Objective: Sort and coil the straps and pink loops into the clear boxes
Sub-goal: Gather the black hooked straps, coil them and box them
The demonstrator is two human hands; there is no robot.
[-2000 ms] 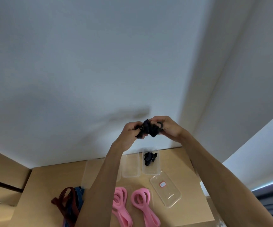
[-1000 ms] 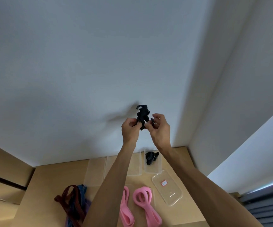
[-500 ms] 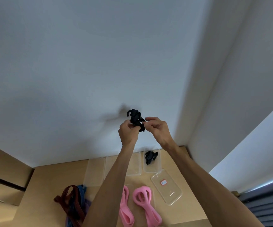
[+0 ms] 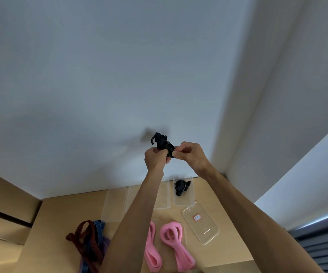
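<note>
Both hands, left (image 4: 156, 157) and right (image 4: 190, 154), pinch a black strap (image 4: 162, 143) raised above the bench (image 4: 60, 217), likely to tighten its coil.

Matt black cloth strap (image 4: 162, 143), glossy clear plastic boxes (image 4: 183, 201), smooth wooden table (image 4: 64, 213)

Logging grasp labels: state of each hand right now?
Left hand: grips the black strap bundle.
Right hand: pinches the same bundle.
</note>
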